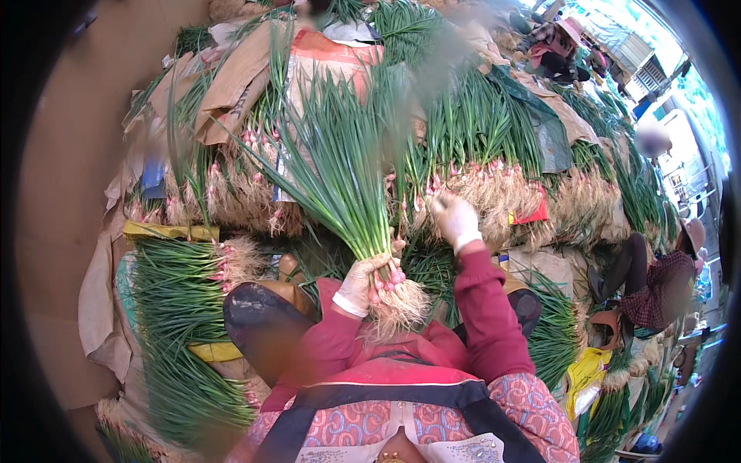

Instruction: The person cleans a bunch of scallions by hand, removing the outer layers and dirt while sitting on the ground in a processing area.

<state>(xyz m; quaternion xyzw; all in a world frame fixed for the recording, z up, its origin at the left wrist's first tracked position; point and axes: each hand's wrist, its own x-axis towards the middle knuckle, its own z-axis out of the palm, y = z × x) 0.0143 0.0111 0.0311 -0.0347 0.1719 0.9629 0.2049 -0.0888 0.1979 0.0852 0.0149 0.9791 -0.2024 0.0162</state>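
My left hand (356, 284), in a pale glove, is wrapped round a thick bunch of spring onions (347, 185) just above the bulbs. Long green leaves fan up and away from me, while pink bulbs and pale stringy roots hang below the fist. To the right, my gloved right hand (457, 219) is at the root end of a row of loose spring onions (482, 127). Its fingers are bent together, and whatever may be between them is too small to make out.
Bundled spring onions (181, 285) lie stacked at the left, with more at the right (552, 324). Brown sacking (243, 85) and a dark green sheet (549, 127) partly cover the far rows. Two people sit at the right, one nearby (656, 289) and another farther back (557, 50).
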